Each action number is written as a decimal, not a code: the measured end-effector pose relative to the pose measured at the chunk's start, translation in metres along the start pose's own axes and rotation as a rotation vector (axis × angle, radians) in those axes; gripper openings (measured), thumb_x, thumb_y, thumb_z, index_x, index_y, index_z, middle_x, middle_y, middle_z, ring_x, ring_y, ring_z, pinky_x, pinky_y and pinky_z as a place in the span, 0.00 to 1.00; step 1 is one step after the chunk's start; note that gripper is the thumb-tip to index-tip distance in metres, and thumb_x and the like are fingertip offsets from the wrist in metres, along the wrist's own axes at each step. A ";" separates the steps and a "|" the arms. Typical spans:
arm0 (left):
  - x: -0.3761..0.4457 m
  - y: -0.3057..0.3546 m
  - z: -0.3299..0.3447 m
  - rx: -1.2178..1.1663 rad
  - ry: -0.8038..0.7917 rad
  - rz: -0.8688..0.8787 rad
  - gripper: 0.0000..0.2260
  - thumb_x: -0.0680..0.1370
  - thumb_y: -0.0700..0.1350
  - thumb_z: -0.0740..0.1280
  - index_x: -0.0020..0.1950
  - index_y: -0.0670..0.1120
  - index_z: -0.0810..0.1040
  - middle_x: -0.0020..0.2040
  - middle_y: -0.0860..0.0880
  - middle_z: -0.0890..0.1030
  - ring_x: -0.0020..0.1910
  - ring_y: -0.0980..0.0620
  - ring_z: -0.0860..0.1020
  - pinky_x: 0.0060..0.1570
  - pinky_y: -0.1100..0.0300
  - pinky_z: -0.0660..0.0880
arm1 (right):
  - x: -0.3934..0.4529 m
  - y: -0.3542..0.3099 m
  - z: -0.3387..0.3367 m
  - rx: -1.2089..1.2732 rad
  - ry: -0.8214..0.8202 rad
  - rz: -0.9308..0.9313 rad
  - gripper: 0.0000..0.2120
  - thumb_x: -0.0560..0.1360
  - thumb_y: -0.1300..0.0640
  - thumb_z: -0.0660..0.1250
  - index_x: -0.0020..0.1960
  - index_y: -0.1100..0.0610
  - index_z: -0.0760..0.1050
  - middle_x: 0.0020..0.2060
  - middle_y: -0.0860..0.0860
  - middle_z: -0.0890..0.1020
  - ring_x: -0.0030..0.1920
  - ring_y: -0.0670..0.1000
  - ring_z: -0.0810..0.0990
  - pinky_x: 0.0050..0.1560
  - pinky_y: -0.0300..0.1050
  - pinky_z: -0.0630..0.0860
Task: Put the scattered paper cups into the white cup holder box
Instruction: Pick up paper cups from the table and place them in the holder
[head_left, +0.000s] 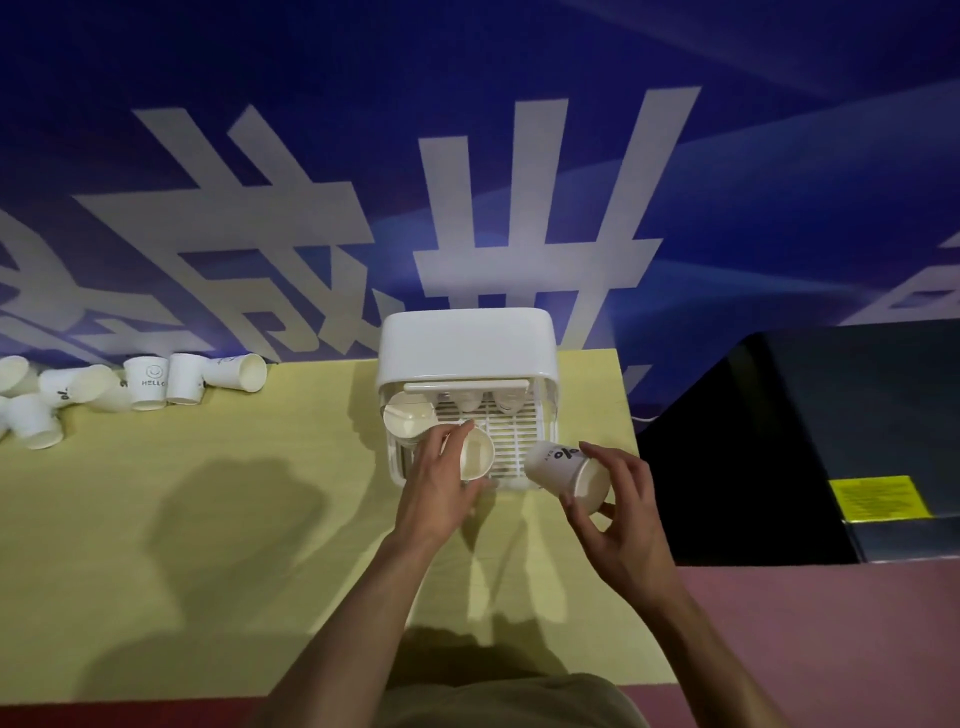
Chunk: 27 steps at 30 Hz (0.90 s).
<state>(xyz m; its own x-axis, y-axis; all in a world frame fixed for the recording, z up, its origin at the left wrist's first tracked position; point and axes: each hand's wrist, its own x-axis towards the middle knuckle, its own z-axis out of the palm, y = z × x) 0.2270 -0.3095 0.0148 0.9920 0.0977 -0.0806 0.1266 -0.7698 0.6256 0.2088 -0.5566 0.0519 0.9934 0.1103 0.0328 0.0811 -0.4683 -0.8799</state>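
The left hand (439, 480) is gripping a paper cup (475, 456) by its side wall, lowering it onto the slatted rack of the white box (467, 345) at the tabletop's (208, 519) far right corner. The right hand (621, 512) is pinching a second cup (563, 470) near its rim, just beside the box. More cups (148, 382) are lying along the far left edge. Such cups are probably light, thin-walled and easily crushed; a gentle grip around the wall suits them.

Bare forearms, olive-khaki garment (519, 701)
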 end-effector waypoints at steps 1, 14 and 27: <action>0.002 -0.002 0.004 0.010 -0.011 -0.016 0.34 0.73 0.47 0.78 0.76 0.50 0.68 0.68 0.51 0.70 0.70 0.49 0.69 0.69 0.49 0.71 | 0.002 0.002 0.000 -0.008 -0.017 -0.003 0.29 0.75 0.56 0.76 0.72 0.43 0.70 0.65 0.42 0.67 0.66 0.41 0.72 0.58 0.45 0.82; 0.015 -0.010 0.019 0.000 -0.024 -0.074 0.36 0.75 0.47 0.76 0.80 0.48 0.64 0.72 0.50 0.66 0.75 0.51 0.63 0.72 0.49 0.68 | 0.040 0.000 0.017 0.007 -0.174 -0.091 0.27 0.78 0.51 0.73 0.75 0.42 0.68 0.67 0.45 0.67 0.69 0.48 0.73 0.61 0.51 0.81; -0.023 -0.016 -0.006 -0.122 0.145 -0.039 0.32 0.75 0.44 0.76 0.76 0.49 0.67 0.72 0.53 0.67 0.73 0.55 0.68 0.73 0.59 0.66 | 0.073 -0.021 0.061 -0.164 -0.308 -0.360 0.30 0.79 0.49 0.73 0.78 0.51 0.67 0.72 0.50 0.70 0.72 0.49 0.71 0.67 0.49 0.76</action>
<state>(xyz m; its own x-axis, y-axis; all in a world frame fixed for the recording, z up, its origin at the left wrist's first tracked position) 0.2026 -0.2957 0.0118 0.9750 0.2221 0.0006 0.1551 -0.6827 0.7140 0.2744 -0.4852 0.0442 0.8315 0.5327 0.1575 0.4508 -0.4815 -0.7516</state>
